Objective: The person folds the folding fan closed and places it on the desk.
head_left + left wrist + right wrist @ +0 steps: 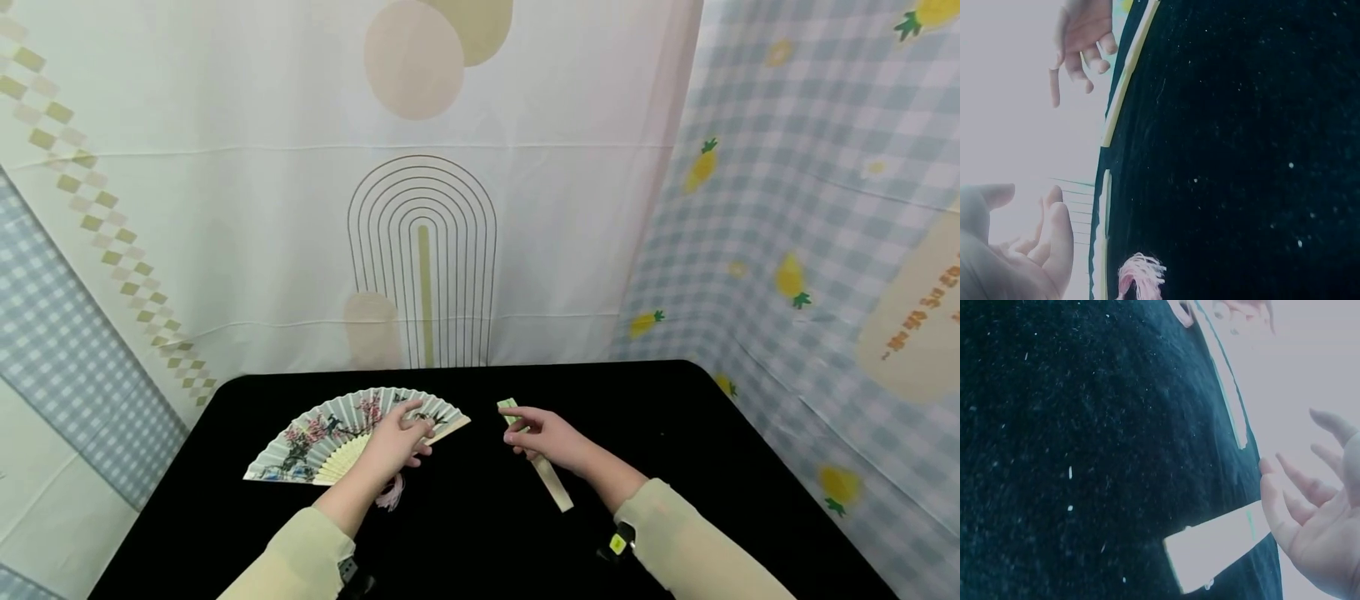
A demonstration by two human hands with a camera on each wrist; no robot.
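A spread folding fan (307,433) with pale ribs, pink blossoms and dark branches lies at the left of the black table. My left hand (395,439) hovers over its right part, fingers loosely bent and holding nothing. A pink tassel (1141,275) hangs from the fan's pivot end and lies on the cloth. To the right, a narrow folded fan (553,487) with a pale guard and a green upper end lies slantwise. My right hand (551,437) is above its middle and hides part of it. In the right wrist view the right fingers (1310,487) are relaxed, with nothing between them.
Black cloth covers the table (465,542), whose far edge meets a pale printed curtain (562,233). A blue checked curtain (750,250) with pineapples borders the right side. Each wrist wears a dark band below a pale sleeve (690,533).
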